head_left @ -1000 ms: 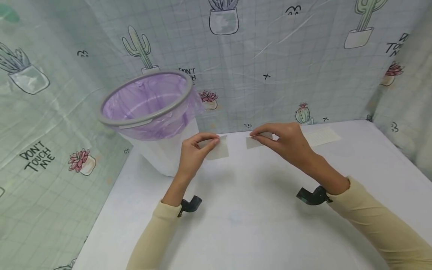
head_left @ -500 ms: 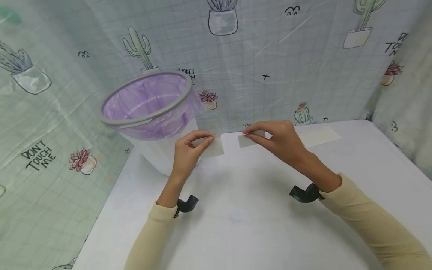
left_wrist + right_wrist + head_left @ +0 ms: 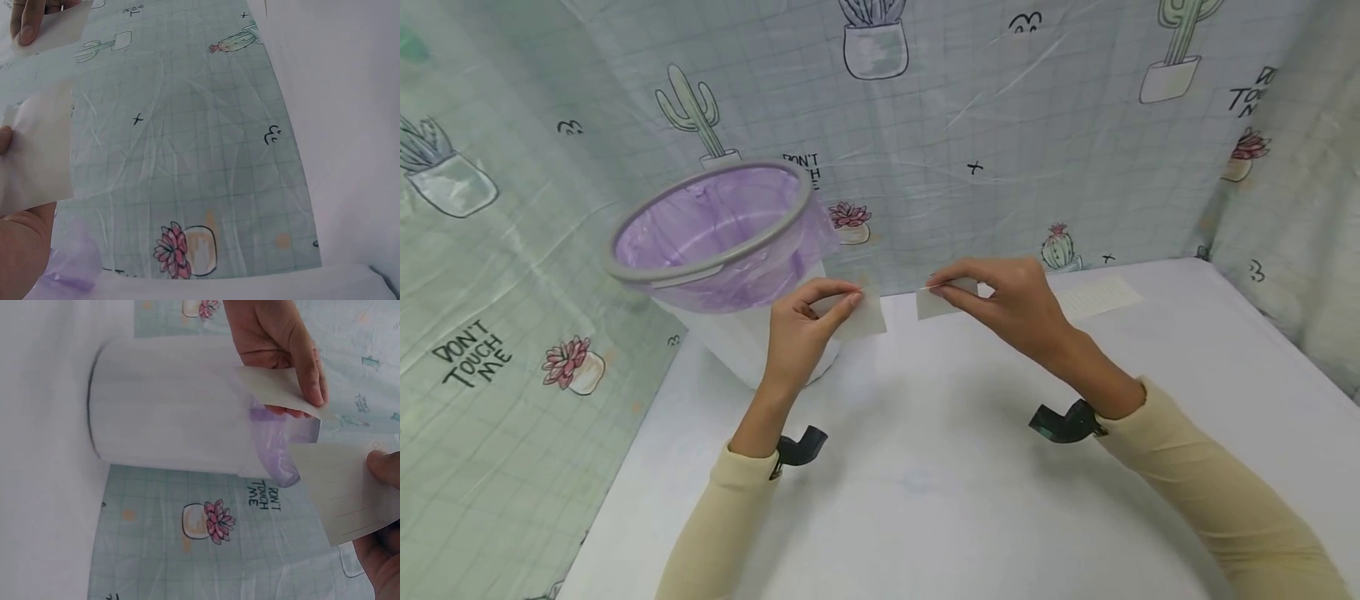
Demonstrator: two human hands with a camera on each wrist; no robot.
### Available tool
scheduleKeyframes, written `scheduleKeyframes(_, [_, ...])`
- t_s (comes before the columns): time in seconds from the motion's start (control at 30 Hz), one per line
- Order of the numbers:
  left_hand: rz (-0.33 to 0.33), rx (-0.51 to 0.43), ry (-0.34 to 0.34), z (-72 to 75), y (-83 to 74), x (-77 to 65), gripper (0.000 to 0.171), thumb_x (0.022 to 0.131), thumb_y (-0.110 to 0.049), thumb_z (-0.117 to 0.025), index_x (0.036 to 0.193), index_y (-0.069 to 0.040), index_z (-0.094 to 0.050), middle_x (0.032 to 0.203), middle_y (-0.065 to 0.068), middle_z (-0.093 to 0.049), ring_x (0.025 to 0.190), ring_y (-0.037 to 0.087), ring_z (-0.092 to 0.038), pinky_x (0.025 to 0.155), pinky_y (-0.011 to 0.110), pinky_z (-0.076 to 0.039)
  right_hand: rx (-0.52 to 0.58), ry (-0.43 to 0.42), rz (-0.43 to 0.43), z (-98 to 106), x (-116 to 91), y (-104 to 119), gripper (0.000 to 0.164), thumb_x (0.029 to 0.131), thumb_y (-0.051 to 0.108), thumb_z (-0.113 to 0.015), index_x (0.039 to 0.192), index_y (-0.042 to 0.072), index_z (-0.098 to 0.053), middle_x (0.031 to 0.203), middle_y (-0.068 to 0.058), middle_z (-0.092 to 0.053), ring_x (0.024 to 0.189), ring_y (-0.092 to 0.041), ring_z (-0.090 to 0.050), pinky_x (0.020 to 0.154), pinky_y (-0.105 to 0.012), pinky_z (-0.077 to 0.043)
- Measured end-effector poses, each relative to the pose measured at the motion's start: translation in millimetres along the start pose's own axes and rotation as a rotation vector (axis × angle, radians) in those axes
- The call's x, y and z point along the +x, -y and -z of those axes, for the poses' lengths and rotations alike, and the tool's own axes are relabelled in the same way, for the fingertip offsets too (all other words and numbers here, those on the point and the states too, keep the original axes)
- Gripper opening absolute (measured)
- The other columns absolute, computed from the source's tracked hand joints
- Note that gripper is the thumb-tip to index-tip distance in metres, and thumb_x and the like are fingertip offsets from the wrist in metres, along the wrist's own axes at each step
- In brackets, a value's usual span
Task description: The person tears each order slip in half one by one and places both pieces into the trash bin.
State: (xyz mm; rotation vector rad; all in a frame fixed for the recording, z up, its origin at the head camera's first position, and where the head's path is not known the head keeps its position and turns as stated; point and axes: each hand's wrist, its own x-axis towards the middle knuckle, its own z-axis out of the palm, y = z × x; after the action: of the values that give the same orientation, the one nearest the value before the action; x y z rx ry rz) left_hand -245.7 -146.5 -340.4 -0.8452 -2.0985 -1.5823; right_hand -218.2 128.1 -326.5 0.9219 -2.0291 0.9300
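My left hand (image 3: 797, 337) pinches a small pale piece of paper (image 3: 867, 317) by its upper edge, between thumb and fingers. In my right hand (image 3: 1015, 300) a second piece of paper (image 3: 929, 306) is held the same way. Ruled lines show on the right hand's paper (image 3: 340, 494) in the right wrist view. The two pieces are apart, side by side above the table's far edge, with a gap between them in the head view. The left hand's paper overlaps the white side of a bin (image 3: 722, 346) there.
The bin stands at the back left, with a purple bag (image 3: 790, 258) over its grey rim (image 3: 625, 273). A lined sheet of paper (image 3: 1097, 297) lies at the table's back right. A cactus-print curtain (image 3: 970, 108) hangs behind the white table (image 3: 925, 508).
Both hands have shifted slightly left and up with their pieces of paper, still pinching them. The head view has turned a little, so the bin and curtain sit further left.
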Motion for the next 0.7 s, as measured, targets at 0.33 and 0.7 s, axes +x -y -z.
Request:
scheduleKeyframes(0.33, [-0.019, 0.046, 0.003, 5.9, -11.8, 4.7, 0.015, 0.093, -0.017, -0.076, 0.105, -0.009, -0.078, 0.105, 0.003, -0.075, 0.038, 0.010, -0.018, 0.038, 0.026, -0.020, 0.031, -0.015, 0.002, -8, 12, 6, 0.013, 0.086, 0.007, -0.082, 0.099, 0.011, -0.080, 0.091, 0.004, -0.078, 0.070, -0.004, -0.063, 0.053, -0.016, -0.034])
scheduleKeyframes(0.7, [-0.020, 0.070, 0.008, 14.8, -16.9, 8.9, 0.014, 0.093, -0.015, -0.077, 0.105, -0.008, -0.078, 0.106, 0.002, -0.075, 0.040, 0.010, -0.020, 0.039, 0.026, -0.022, 0.070, -0.025, -0.061, -21, 23, 14, 0.012, 0.089, 0.010, -0.080, 0.101, 0.009, -0.079, 0.093, 0.002, -0.078, 0.063, -0.006, -0.054, 0.055, -0.020, -0.037])
